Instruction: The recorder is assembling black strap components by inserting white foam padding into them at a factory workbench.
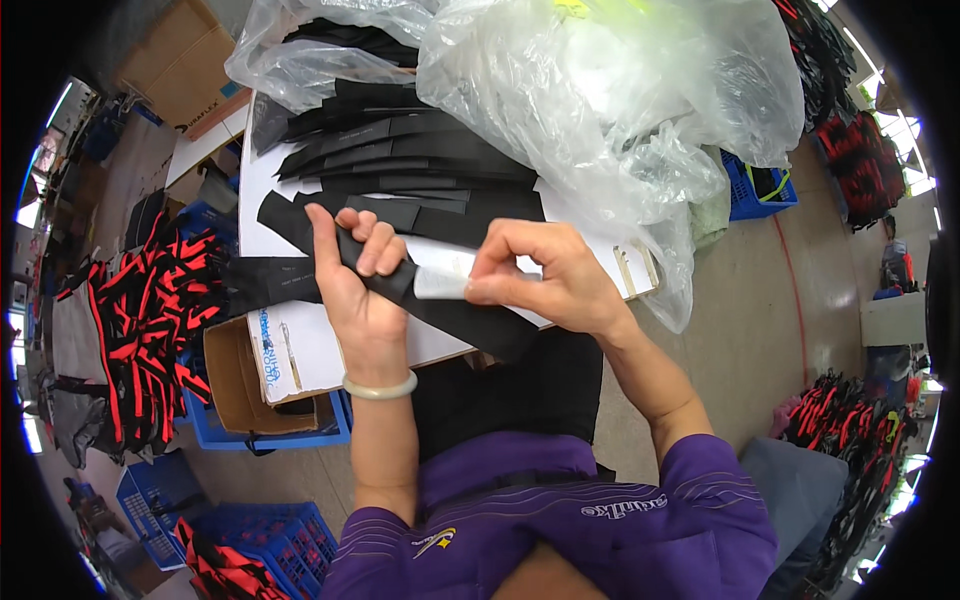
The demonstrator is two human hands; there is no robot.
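My left hand, palm up, has its fingers curled over a long black fabric strip. That strip slants from the pile down toward the table's front edge. Between the thumb and fingers of my right hand is a small whitish, see-through strip. Its left end lies against the black strip; whether it is attached there I cannot tell. Beyond both hands, several flat black pieces are fanned out in overlapping layers. Another black piece sticks out past the left side of the table.
The white table top carries a large clear plastic bag at the far right. Below its left edge, a cardboard box sits in a blue crate. Red-and-black bundles are heaped at left; another blue basket stands right.
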